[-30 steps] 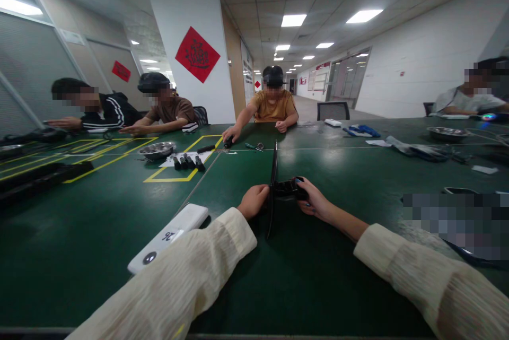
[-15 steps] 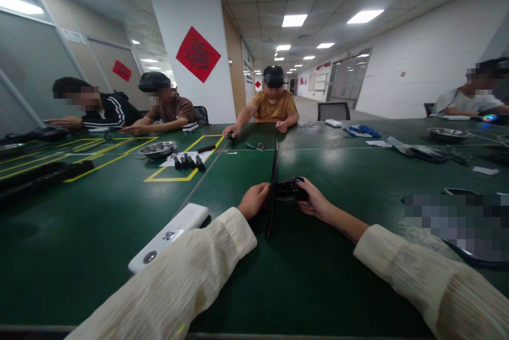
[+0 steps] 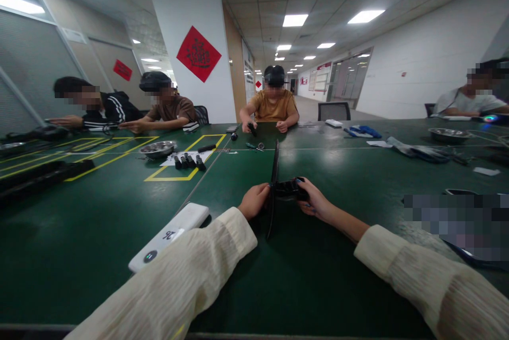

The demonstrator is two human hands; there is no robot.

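Between my hands is a thin black panel [image 3: 274, 162] seen nearly edge-on, upright and slightly curved. A black block-like part [image 3: 285, 188] joins its right side at mid-height. My left hand [image 3: 254, 200] is closed at the panel's left face, its fingertips partly hidden behind the edge. On the other side, my right hand [image 3: 312, 195] grips the outer end of the block-like part, thumb on top and fingers below. What kind of object it is cannot be made out. A white power bank [image 3: 178, 228] marked 26 lies left of my left forearm.
On the green table [image 3: 338, 297], several black cylindrical parts [image 3: 189, 161] stand on white paper near a metal bowl [image 3: 158, 149]. Green-handled pliers or scissors [image 3: 254, 146] lie ahead. Opposite, a person [image 3: 274, 104] holds a small black object. Cloths [image 3: 417, 150] and another bowl [image 3: 448, 134] are at right.
My hands and the black panel stay almost still. The person opposite has drawn a hand back toward their body, now with a black object in it. The power bank's display shows lit marks.
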